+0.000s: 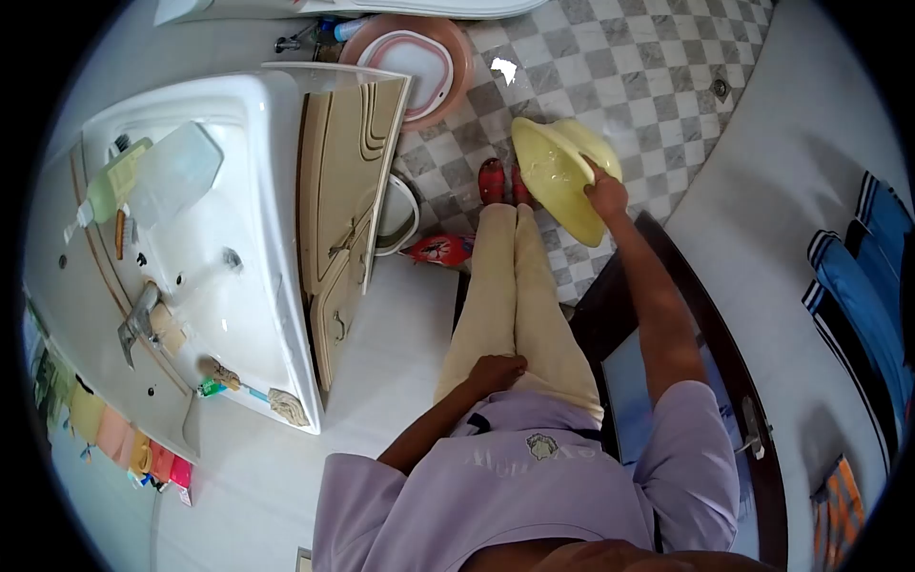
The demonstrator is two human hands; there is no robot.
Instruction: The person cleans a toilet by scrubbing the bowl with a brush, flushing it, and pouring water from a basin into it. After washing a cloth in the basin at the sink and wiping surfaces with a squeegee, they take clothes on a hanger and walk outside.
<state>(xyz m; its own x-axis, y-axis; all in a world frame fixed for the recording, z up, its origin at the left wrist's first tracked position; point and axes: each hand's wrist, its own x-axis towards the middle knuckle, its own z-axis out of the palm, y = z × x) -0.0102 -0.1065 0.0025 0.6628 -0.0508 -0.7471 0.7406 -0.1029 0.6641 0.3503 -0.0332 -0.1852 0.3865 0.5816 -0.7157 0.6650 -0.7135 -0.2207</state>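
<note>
My right hand (607, 191) is closed on the rim of a yellow plastic basin (558, 172), which is tilted over the tiled floor beside my red shoes (491, 181). Wet drops glisten inside the basin. At my waist, in front of my beige trousers (496, 286), my left hand (500, 370) is curled closed. Whatever it may grip there is hidden.
To the left is a white sink (205, 248) with bottles and brushes, above a cabinet (343, 191) with an open door. Pink basins (453, 38) stand beyond it, near a white bucket (396, 214). A dark-framed door (705, 315) is at right, near hanging blue towels (863, 305).
</note>
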